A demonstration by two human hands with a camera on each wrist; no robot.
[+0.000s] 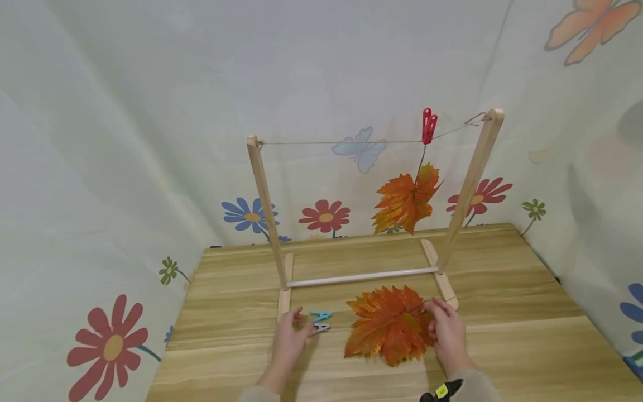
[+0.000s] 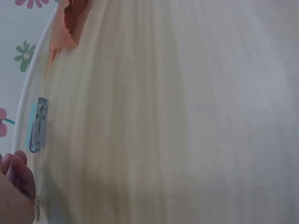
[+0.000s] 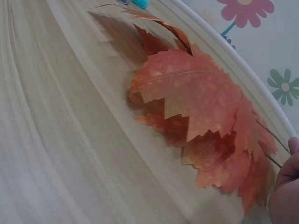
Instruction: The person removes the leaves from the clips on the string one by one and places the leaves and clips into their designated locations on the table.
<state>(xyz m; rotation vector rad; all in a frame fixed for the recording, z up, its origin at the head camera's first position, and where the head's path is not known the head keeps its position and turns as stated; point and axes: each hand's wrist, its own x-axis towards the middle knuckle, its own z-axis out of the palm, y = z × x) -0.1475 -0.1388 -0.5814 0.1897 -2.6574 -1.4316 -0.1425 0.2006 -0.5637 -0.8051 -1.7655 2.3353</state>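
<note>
My right hand pinches the thin stem of an orange-red autumn leaf at the leaf's right side. In the right wrist view, toothed leaf blades overlap in layers, and two dark stems run towards the right hand. Beside two small clothespins, one turquoise and one grey, is my left hand with its fingers loosely bent. The left wrist view has the grey clothespin lying over the turquoise one, just beyond the fingertips of the left hand.
A wooden frame stands behind the hands, with a string between its posts and a white bar low down. From the string a red clothespin holds another orange leaf. Flowered cloth surrounds the wooden table.
</note>
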